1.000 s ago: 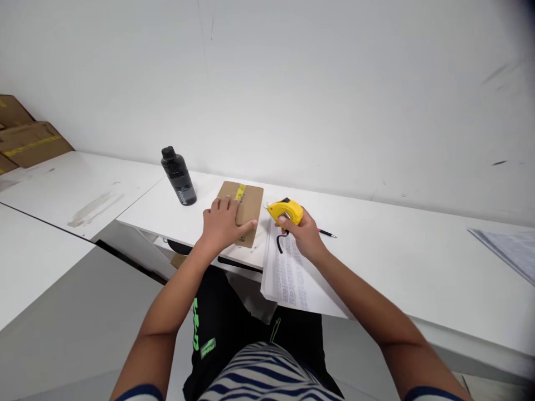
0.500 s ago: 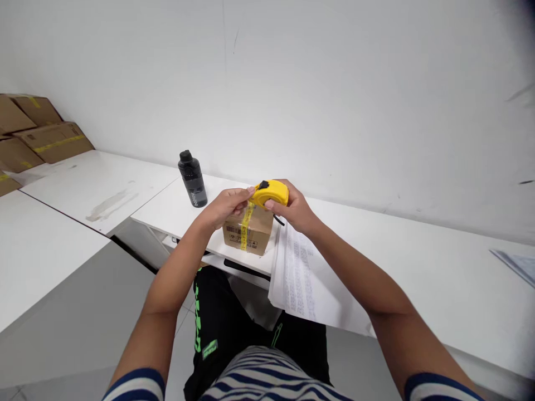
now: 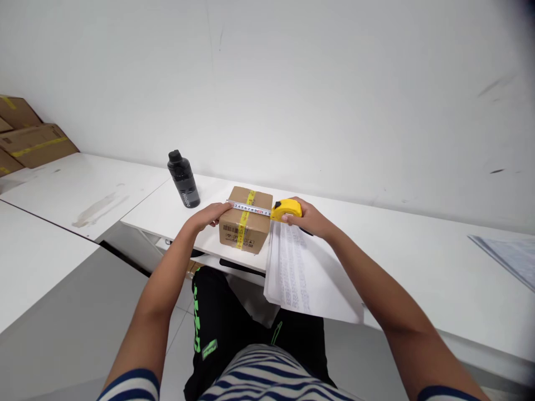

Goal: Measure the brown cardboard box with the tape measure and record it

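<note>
A small cardboard box (image 3: 244,229) with a yellow tape stripe stands near the front edge of the white table (image 3: 418,262). My right hand (image 3: 307,216) grips a yellow tape measure (image 3: 286,209) just right of the box. Its white blade (image 3: 249,208) lies stretched across the box's top. My left hand (image 3: 211,215) pinches the blade's end at the box's left top edge.
A black water bottle (image 3: 183,179) stands left of the box. Printed paper sheets (image 3: 303,270) overhang the table's front edge on the right. More papers (image 3: 507,253) lie far right. Stacked cardboard boxes (image 3: 25,139) sit on a second table at far left.
The tape measure was held above the box with both hands; now the blade is pulled out across the box top, my left hand at the left edge, my right hand at the right.
</note>
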Available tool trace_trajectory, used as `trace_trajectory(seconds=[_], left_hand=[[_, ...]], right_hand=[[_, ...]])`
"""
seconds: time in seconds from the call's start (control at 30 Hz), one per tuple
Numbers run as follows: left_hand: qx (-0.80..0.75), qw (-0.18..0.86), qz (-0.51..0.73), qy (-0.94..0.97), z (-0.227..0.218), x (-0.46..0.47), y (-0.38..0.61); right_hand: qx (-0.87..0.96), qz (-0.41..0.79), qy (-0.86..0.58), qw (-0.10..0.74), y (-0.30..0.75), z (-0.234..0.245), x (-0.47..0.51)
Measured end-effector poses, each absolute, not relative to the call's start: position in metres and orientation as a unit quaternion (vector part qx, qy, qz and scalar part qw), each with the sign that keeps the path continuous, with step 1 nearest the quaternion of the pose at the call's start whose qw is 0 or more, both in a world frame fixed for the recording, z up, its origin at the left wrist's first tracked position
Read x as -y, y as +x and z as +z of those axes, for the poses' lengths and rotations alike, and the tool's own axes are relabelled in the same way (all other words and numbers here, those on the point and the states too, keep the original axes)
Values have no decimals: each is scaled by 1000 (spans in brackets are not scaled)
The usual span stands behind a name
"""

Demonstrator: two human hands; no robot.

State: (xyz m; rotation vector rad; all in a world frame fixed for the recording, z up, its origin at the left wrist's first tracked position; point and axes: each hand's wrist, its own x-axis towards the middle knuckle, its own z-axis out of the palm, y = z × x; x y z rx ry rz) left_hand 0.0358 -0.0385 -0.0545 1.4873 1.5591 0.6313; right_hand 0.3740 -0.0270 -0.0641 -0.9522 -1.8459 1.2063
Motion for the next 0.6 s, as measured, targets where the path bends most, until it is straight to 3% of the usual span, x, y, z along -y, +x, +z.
trace_trajectory(seconds=[0.37,0.6], left_hand=[[-570,400,324,640,-53,35,29],[-533,327,393,674,2,-10,44]], right_hand=[[728,436,-372,377,368,-62,29],[759,283,-379,447,332,-60,131]])
